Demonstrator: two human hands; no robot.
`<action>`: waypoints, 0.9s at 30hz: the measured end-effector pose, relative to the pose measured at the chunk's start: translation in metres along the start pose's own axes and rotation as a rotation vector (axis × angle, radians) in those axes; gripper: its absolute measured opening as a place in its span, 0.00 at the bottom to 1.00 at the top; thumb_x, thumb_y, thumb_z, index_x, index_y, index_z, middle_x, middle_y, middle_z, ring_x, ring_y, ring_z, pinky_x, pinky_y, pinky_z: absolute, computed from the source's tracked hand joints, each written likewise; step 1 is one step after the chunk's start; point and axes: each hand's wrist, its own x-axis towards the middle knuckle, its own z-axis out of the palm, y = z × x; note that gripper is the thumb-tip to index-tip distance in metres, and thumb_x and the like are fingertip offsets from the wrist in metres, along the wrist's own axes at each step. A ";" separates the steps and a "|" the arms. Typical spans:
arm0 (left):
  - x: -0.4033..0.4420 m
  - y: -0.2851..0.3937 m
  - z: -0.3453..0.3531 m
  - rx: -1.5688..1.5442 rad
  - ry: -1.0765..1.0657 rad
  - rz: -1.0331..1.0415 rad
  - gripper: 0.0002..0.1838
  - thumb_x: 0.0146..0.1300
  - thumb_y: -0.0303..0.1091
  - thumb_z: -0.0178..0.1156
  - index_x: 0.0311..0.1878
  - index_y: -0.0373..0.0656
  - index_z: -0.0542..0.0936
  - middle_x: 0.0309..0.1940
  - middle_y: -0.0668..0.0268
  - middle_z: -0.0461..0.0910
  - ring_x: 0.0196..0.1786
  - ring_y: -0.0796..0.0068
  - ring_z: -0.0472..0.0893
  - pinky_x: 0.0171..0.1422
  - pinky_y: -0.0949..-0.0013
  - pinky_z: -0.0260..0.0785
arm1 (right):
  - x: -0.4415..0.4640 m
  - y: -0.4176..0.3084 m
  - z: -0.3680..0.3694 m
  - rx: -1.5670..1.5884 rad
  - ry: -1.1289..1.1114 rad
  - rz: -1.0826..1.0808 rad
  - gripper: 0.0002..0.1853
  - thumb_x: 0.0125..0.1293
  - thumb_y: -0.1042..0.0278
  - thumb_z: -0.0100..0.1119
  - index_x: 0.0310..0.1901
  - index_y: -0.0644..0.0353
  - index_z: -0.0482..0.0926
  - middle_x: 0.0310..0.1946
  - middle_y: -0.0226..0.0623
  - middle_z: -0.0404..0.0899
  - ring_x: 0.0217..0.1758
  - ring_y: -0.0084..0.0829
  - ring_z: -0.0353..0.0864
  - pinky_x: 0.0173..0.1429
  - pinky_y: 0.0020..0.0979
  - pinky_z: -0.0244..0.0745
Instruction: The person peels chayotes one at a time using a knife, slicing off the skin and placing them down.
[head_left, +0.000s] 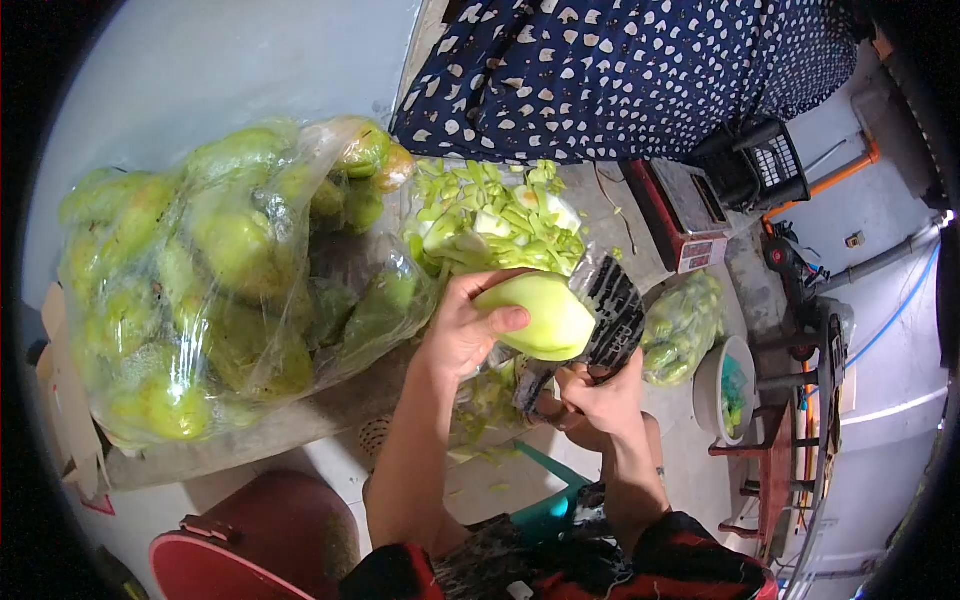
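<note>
My left hand is wrapped round a peeled green fruit, smooth, pale and mango-like, with its thumb on top. My right hand is closed on a knife whose broad dark blade carries a repeated pattern. The blade stands upright right beside the fruit's right end; whether they touch I cannot tell. The handle is mostly hidden by my fingers. Just beyond the fruit lies a heap of green peels with some pale pieces in it.
A large clear plastic bag of unpeeled green fruit fills the left of the ledge. To the right are a red scale, a smaller filled bag and a white bucket. A red bin stands below left. Patterned cloth hangs behind.
</note>
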 end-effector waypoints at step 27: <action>0.008 0.000 0.018 0.049 0.101 0.013 0.30 0.48 0.27 0.76 0.54 0.25 0.77 0.47 0.55 0.82 0.47 0.69 0.82 0.57 0.66 0.75 | 0.015 -0.011 -0.009 -0.024 -0.067 0.146 0.07 0.49 0.85 0.59 0.32 0.69 0.78 0.17 0.29 0.76 0.16 0.18 0.73 0.19 0.23 0.66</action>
